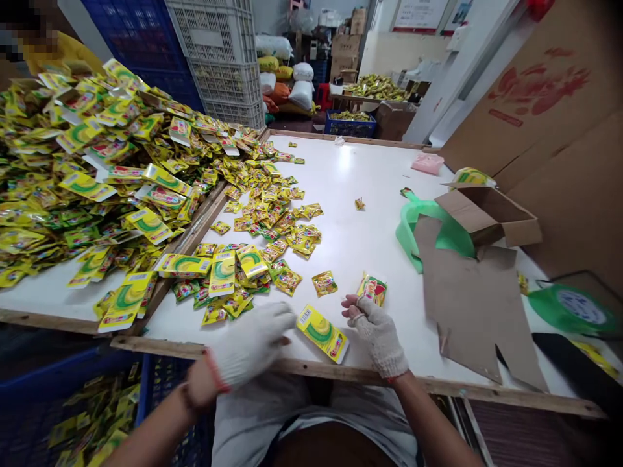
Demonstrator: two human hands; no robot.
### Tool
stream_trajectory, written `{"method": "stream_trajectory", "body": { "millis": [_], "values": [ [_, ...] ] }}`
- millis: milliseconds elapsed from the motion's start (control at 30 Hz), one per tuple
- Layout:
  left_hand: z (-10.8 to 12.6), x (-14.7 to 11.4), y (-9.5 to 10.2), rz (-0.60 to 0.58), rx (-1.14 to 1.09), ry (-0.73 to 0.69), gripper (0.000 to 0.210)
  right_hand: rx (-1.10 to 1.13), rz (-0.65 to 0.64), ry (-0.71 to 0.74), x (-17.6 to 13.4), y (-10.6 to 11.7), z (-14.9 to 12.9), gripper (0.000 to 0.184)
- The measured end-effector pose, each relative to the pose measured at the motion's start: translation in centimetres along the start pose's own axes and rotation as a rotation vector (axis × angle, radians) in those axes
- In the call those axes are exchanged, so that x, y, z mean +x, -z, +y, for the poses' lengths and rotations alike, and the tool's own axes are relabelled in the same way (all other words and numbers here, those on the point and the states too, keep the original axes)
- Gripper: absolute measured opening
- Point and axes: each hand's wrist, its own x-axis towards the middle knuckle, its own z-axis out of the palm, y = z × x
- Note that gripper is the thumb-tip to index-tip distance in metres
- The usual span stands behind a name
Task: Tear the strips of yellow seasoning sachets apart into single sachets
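Note:
My left hand [257,338], in a white knit glove and slightly blurred, hovers low over the white table's near edge. Its fingers stretch right, the thumb a little apart, with nothing visible in them. Just right of it a flat yellow box [322,333] with a green curved design lies on the tabletop. My right hand [377,332] wears a similar glove with bare fingertips. Its fingers are curled against a small yellow box with red and green print [374,289], whose lower end they hide. A single foil sachet [324,283] lies between the hands, farther back.
Loose sachets and several yellow boxes [222,272] spread left, beside a wooden divider [195,227] and a large heap [97,149]. Right are cardboard [470,311], a green basin [409,237] and an open carton [491,211]. A blue crate [146,389] stands below left.

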Motion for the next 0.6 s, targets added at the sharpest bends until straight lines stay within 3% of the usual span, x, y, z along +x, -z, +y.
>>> {"method": "stream_trajectory", "body": {
  "millis": [67, 167, 267, 367, 433, 600],
  "values": [
    [2.0, 4.8, -2.9, -0.064, 0.083, -0.229, 0.027, -0.007, 0.003, 0.017, -0.3, 0.1, -0.2, 0.034],
    [2.6, 7.9, -5.3, -0.077, 0.058, -0.251, 0.027, -0.034, 0.056, 0.043, -0.6, 0.9, 0.0, 0.035],
    [1.5, 7.4, -5.4, 0.092, -0.371, -0.080, 0.026, -0.035, 0.155, 0.059, -0.9, 1.4, 0.6, 0.039],
    [0.9, 6.0, -5.6, 0.268, -0.867, 0.063, 0.033, 0.080, 0.037, 0.061, -1.3, 0.1, 1.2, 0.043],
    [0.9, 5.4, -6.3, 0.335, -0.982, 0.144, 0.031, 0.141, -0.057, 0.065, -1.5, -1.5, 1.4, 0.043],
    [1.3, 4.5, -8.7, 0.502, -1.195, 0.372, 0.034, 0.175, -0.094, 0.040, -1.8, -4.6, 1.3, 0.034]
  ]
}}
